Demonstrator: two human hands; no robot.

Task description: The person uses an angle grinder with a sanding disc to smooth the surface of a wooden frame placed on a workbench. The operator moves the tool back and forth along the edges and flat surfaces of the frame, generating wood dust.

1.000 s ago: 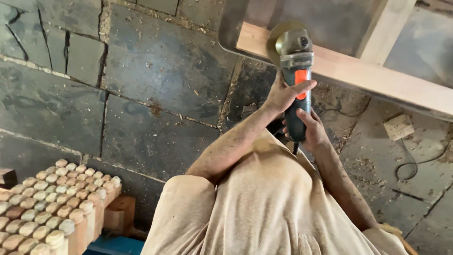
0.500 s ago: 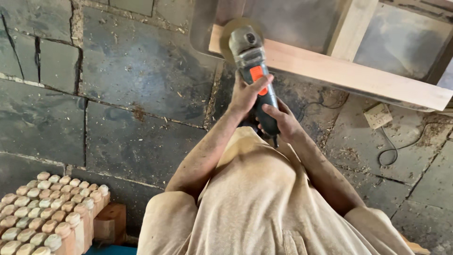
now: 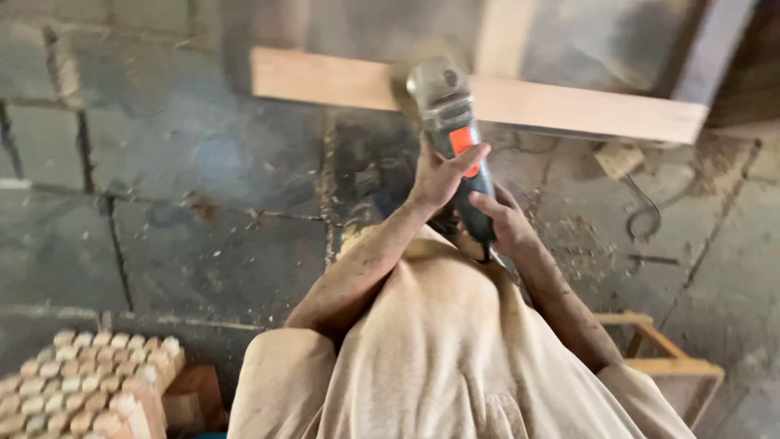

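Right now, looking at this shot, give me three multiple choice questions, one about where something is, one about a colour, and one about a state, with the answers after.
1. Where is the grinder's head?
A. Against the long wooden rail
B. Flat on the stone floor
C. On the stack of turned wooden posts

2. What colour is the switch on the grinder's body?
A. Blue
B. Orange
C. White

3. How is the grinder held?
A. By the left hand alone
B. By neither hand
C. By both hands, the right hand at the rear

Answers:
1. A, the head meets the rail's near edge.
2. B, an orange patch shows beside the left thumb.
3. C, the left hand grips mid-body and the right hand wraps the tail end.
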